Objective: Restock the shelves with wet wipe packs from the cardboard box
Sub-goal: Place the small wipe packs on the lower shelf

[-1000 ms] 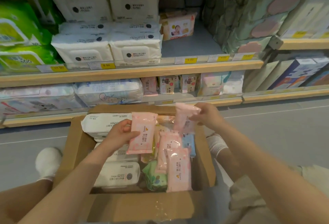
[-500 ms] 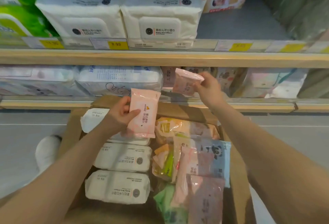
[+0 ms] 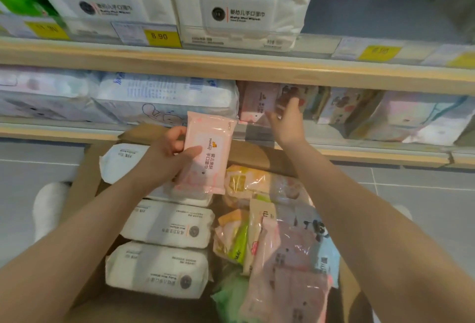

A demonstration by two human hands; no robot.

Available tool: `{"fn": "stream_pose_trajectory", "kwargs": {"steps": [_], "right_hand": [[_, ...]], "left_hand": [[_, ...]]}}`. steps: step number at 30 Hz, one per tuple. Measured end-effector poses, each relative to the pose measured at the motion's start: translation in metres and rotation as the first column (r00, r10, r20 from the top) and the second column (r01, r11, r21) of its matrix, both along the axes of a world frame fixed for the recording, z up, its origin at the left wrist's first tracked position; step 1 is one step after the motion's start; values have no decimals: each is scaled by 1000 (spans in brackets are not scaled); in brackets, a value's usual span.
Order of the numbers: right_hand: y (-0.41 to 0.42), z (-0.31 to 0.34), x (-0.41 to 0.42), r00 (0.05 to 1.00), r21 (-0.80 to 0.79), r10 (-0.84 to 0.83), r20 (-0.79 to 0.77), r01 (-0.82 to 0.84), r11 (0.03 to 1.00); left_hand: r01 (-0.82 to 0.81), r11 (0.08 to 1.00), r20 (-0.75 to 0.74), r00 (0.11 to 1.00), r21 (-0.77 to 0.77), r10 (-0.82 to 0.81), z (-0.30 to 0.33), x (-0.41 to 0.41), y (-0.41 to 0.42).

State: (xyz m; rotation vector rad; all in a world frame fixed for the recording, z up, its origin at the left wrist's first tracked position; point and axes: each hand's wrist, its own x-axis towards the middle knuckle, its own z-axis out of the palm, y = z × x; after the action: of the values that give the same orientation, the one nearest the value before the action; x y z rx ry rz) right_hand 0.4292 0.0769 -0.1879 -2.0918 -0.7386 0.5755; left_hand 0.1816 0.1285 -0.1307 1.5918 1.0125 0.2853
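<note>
An open cardboard box (image 3: 84, 168) sits on the floor below me, holding three large white wipe packs (image 3: 167, 223) on its left and several small coloured packs (image 3: 280, 243) on its right. My left hand (image 3: 167, 153) grips a small pink wipe pack (image 3: 208, 151) above the box's far edge. My right hand (image 3: 285, 119) reaches into the lower shelf (image 3: 359, 155) and holds a second pink pack (image 3: 257, 103) upright against the small packs standing there; its fingers wrap the pack's right side.
Large pale blue and white packs (image 3: 164, 96) fill the lower shelf's left part. Small patterned packs (image 3: 344, 106) stand to the right of my hand. The upper shelf (image 3: 231, 68) carries big white packs (image 3: 239, 6) and yellow price tags. Grey floor lies either side.
My right hand carried its pink pack forward from above the box into the lower shelf. My left hand with its pack rose slightly toward the shelf. The view moved closer.
</note>
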Motion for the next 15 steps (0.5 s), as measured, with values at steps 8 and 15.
{"fn": "stream_pose_trajectory", "kwargs": {"steps": [8, 15], "right_hand": [[-60, 52, -26, 911, 47, 314, -268, -314, 948], [-89, 67, -20, 822, 123, 298, -485, -273, 954]], "left_hand": [[-6, 997, 162, 987, -78, 19, 6, 21, -7], [45, 997, 214, 976, -56, -32, 10, 61, -31]]}}
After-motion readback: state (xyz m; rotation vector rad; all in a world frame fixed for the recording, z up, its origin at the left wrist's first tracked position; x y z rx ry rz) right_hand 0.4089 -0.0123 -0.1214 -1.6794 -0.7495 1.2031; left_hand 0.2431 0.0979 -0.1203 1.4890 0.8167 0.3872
